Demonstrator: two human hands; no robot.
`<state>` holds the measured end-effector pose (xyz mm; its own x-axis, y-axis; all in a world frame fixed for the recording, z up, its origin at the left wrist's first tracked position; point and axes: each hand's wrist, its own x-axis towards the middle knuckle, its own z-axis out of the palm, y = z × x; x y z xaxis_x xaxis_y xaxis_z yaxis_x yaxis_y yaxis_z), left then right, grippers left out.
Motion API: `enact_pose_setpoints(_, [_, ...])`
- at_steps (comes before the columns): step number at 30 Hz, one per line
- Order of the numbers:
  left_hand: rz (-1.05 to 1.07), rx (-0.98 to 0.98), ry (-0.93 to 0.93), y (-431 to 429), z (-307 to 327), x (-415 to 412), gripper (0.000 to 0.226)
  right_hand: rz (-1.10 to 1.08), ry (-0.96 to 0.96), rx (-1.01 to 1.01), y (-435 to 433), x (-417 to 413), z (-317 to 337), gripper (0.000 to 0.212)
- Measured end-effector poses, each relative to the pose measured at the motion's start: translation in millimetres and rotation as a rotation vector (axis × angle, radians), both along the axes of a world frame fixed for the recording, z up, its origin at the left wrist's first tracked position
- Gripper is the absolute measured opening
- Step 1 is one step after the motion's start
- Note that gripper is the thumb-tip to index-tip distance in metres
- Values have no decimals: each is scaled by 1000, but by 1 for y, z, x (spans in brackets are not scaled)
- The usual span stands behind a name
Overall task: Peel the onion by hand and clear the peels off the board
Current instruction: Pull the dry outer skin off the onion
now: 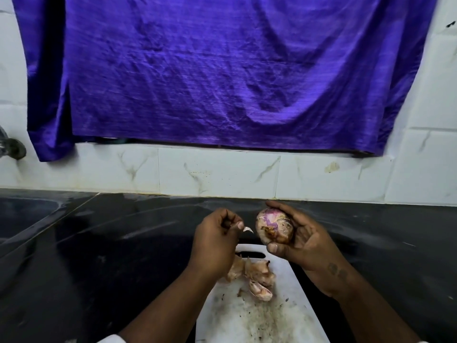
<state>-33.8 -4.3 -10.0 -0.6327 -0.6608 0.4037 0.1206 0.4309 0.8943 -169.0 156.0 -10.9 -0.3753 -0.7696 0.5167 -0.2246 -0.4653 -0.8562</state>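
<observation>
Between the 2 hands, above the board's far end: an onion part-peeled, 1 scrap just off it.

Cupped in the right hand (308,240), the onion (274,226) sits just right of the left hand (217,237), its browned end turned toward that hand and its long axis seemingly running left to right. Left fingers pinch a small pale peel scrap (248,229). Purple-streaked skin shows, with dry tan patches left. Loose peels (254,274) lie on the white board (279,315) below both hands, nearer the left wrist.
</observation>
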Motion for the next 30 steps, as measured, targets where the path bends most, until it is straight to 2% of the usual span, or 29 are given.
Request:
enact_pose_setpoints(4, [-32, -172, -96, 6, -1, 0, 26, -41, 7, 23, 1, -1, 1, 79])
enact_pose_setpoints(8, [40, -311, -6, 12, 3, 2, 37, -74, 71, 81, 0, 0, -2, 81])
enact_pose_setpoints(12, [55, -297, 94, 15, 8, 6, 26, -124, 121, 97, -1, -2, -3, 81])
enact_pose_setpoints(16, [-39, -388, 73, 16, 7, 5, 13, -149, 116, 101, -3, -4, -5, 81])
enact_pose_setpoints(18, [-62, -355, 65, 15, 5, 4, 16, -168, 138, 108, -3, -5, -6, 80])
enact_pose_setpoints(24, [-136, -71, 37, 16, 7, 3, 18, -218, 187, 115, -3, -5, -9, 79])
enact_pose_setpoints(30, [-150, 59, 72, 18, 8, 3, 18, -189, 195, 117, -1, -5, -7, 76])
